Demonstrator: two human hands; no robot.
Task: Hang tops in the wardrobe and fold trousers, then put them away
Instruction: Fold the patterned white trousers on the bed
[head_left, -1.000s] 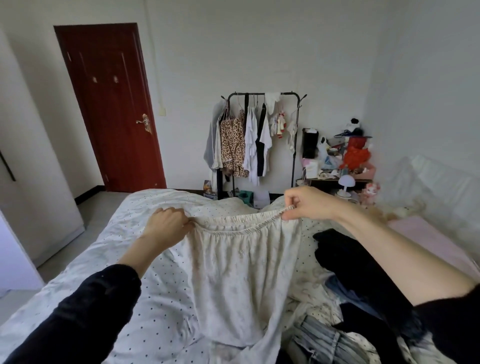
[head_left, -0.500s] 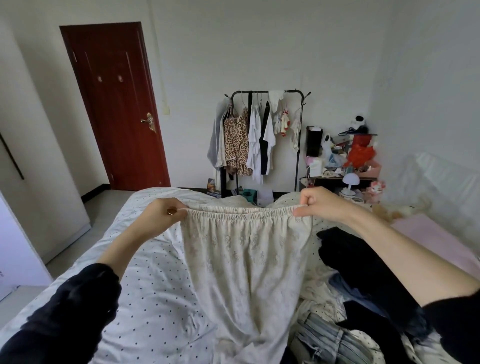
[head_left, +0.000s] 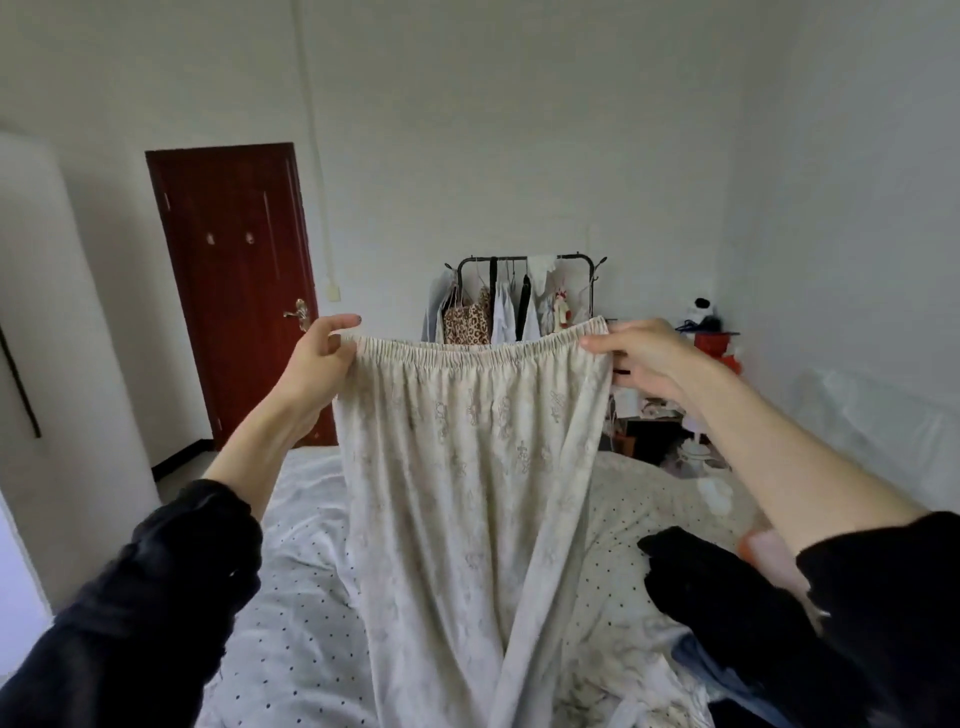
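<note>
No brand, label or writing could be read anywhere in the room. The left hand (head_left: 317, 358) pinched the left end of the gathered elastic waistband of the cream patterned cotton trousers (head_left: 467, 493), thumb raised above the band, and the right hand (head_left: 641, 358) gripped the right end, fingers curled over the front of the fabric. The trousers hung stretched between the two hands, held up in the near middle of the scene above the white polka-dot bed sheet (head_left: 291, 613); their legs ran out of view at the bottom edge, so the hems could not be seen. The faint woven motif on the cloth was too soft to identify. Behind the waistband stood a black metal clothes rack (head_left: 535, 260) at the far wall, its lower half hidden by the trousers; a leopard-print top (head_left: 465, 322) and white garments hung on it. A dark red wooden door (head_left: 234, 291) stood far left. A black crumpled garment (head_left: 727, 597) lay near right on the bed, blurred and partly covered by the black sleeve. The cluttered shelf far right was too small to make out
</note>
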